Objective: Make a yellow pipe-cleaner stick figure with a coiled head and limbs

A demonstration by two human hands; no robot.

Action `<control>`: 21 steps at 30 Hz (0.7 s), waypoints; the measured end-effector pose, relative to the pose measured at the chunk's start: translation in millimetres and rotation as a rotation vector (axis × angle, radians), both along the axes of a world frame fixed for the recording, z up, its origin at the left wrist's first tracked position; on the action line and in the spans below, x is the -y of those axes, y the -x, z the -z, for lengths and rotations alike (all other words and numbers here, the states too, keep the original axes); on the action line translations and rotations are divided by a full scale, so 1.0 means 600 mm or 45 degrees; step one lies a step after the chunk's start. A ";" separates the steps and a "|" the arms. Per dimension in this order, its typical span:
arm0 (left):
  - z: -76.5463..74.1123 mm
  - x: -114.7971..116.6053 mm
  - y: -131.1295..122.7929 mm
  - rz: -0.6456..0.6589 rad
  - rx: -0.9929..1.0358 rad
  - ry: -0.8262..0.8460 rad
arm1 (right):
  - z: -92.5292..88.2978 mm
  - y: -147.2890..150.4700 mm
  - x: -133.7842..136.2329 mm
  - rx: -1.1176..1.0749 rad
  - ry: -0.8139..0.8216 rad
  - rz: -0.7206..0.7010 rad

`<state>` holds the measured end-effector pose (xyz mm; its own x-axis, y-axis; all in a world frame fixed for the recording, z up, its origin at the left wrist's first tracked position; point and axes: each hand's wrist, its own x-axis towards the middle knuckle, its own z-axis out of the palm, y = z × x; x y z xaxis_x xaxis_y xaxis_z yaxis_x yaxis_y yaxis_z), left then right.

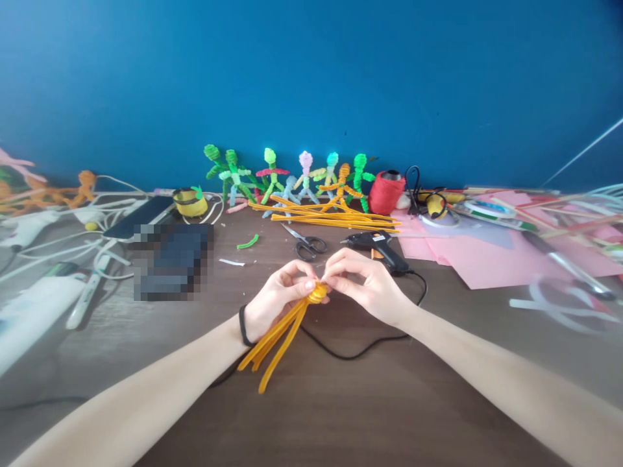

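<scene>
Bundle of orange stems [291, 314]: gripping coiled head [318, 294] between left hand [272, 298] thumb and fingers, pinching its edge with right hand [372, 287]. Working near scissors [305, 242].

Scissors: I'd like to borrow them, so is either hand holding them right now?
No, the scissors lie on the table, while the left hand and the right hand are both at the orange-yellow fuzzy bundle.

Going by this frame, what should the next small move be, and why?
The right hand could perhaps press lightly on the yellow coil: its fingertips sit at the coil's upper edge, while the left hand steadies it, orange stems trailing.
</scene>
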<state>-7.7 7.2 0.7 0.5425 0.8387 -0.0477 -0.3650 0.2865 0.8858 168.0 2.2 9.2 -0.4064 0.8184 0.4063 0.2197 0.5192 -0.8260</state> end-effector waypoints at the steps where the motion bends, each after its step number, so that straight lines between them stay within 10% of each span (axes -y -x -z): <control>1: 0.000 0.000 0.000 0.001 0.004 0.000 | 0.001 0.000 -0.001 -0.012 0.019 -0.004; 21: -0.002 0.000 0.000 -0.019 0.050 0.062 | 0.012 0.003 -0.006 -0.136 0.323 0.026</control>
<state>-7.8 7.0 1.6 0.5323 0.8439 -0.0671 -0.4041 0.3229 0.8558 166.3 5.8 2.0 -0.3550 0.9069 0.2270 0.1328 0.2893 -0.9480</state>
